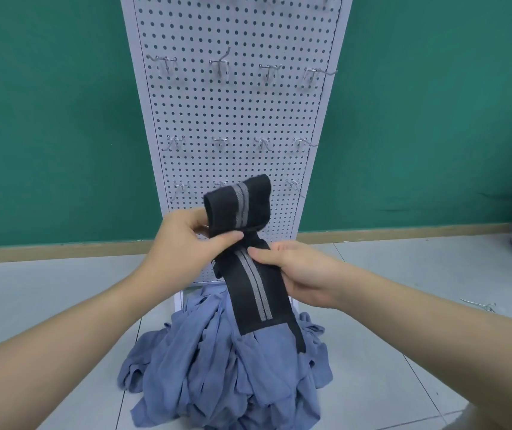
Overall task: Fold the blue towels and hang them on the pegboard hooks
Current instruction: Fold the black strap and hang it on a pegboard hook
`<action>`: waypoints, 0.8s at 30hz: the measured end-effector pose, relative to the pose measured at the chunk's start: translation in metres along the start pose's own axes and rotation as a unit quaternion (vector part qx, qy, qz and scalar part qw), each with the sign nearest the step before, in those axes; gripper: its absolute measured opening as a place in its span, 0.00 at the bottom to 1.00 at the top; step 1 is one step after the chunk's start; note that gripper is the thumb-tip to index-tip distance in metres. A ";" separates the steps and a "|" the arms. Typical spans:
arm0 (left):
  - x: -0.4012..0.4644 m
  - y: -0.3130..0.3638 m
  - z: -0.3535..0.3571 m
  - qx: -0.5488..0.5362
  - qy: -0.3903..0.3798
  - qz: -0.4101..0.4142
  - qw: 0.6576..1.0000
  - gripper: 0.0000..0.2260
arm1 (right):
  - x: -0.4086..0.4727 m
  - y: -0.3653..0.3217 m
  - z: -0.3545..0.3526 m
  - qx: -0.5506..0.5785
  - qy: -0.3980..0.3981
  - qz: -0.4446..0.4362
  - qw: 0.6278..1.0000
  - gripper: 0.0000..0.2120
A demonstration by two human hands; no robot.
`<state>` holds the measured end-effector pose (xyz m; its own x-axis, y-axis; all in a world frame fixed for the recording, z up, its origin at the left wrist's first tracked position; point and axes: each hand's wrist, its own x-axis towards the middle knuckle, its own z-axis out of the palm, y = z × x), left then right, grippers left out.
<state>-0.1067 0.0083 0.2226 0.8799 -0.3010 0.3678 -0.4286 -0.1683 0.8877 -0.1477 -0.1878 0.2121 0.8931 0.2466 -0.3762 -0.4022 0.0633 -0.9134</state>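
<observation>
Gripping dark towel [250,243], both hands [186,240] [298,271], grey tiled floor [62,293], green wall [46,119]

1. A single wide-angle head-worn camera looks forward and down, from above and behind the person's two bare forearms, which reach in from the lower corners.
2. It faces a white perforated metal pegboard [233,119] standing against a green wall [46,119]; the lens bends the board's edges inward toward the bottom.
3. The view sits close: the pale tiled floor [46,290] fills the lower frame, with the heap of blue cloth towels [217,367] directly below the camera.
</observation>
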 end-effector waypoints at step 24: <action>0.006 -0.003 -0.003 -0.017 -0.121 -0.047 0.991 0.19 | -0.004 -0.007 -0.017 0.053 -0.005 -0.071 0.996 0.13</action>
<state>-0.0995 0.0101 0.2227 0.8385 -0.5032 0.2092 -0.3364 -0.1759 0.9251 -0.1449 -0.2059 0.2176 0.9405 0.2380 -0.2427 -0.2918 0.1989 -0.9356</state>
